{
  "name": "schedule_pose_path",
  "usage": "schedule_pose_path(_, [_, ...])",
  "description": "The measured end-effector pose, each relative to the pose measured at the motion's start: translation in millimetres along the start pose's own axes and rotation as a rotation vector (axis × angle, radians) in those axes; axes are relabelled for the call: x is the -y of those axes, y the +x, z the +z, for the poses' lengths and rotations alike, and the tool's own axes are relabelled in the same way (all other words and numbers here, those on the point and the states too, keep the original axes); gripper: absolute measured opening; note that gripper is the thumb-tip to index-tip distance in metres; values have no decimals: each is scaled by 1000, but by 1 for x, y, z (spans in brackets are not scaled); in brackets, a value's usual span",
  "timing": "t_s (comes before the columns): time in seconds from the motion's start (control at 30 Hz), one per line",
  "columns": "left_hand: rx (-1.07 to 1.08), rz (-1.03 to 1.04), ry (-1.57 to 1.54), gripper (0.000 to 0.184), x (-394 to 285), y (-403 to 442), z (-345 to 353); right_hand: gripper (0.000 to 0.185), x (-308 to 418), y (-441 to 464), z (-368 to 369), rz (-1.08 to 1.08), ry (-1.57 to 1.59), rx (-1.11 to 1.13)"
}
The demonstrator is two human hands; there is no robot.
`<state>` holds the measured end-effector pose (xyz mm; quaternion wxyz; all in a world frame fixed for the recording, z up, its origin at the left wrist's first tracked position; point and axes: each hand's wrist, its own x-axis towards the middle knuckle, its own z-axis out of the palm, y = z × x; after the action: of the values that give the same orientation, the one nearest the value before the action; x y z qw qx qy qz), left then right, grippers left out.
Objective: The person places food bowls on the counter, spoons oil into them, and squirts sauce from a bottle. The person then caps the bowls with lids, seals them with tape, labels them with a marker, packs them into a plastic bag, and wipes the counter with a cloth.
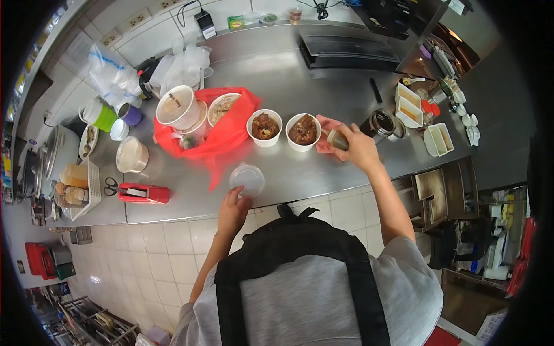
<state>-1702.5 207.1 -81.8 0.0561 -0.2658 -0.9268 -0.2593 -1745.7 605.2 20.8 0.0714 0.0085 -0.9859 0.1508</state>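
My left hand [235,209] is at the counter's front edge, its fingers closed on the near rim of a round clear plastic lid [248,180]. On the right, my right hand [359,149] grips a small see-through cup [337,139] with something brownish in it, above a crumpled pink plastic bag [326,126]. Two white paper bowls stand side by side between my hands. The left bowl [265,143] and the right bowl [303,148] both hold dark brown food. A red plastic bag [234,135] is spread around several white tubs to their left.
Dark jars [381,123] and white sauce trays [408,106] stand to the right. At the left are a red tape dispenser [151,194], scissors [111,187], a white lidded tub [132,154] and a white basket [91,193]. A black tray [349,53] lies at the back.
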Motion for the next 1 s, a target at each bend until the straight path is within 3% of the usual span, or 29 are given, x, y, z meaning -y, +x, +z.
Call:
schedule_pose_path(0.1, [25,-15,40,16,5,-4,15,52,-4,-1,4,-44,-123,107])
schedule_pose_path(0.23, [15,-27,52,13,5,-2,19,52,9,4,8,-212,-222,87])
schedule_pose_path(0.37, [22,11,87,13,3,0,21,51,8,15,5,-80,-92,-6])
schedule_pose_path(0.47, [20,-7,115,17,0,3,22,49,-8,16,-9,60,233,70])
schedule_pose_path(0.57, [-71,-39,123,20,-4,10,22,49,-28,32,2,35,739,-65])
schedule_pose_path(0.7, [-160,-226,-307,12,-21,33,15,56,-35,83,8,16,765,-489])
schedule_pose_path(0.77, [-213,-292,-563,12,-27,46,14,58,-42,111,21,34,697,-581])
schedule_pose_path(0.87, [-187,-566,-990,17,-44,63,8,62,-61,145,55,23,686,-668])
schedule_pose_path(1.0, [-178,-654,-1251,22,-46,67,18,68,-84,158,100,48,742,-651])
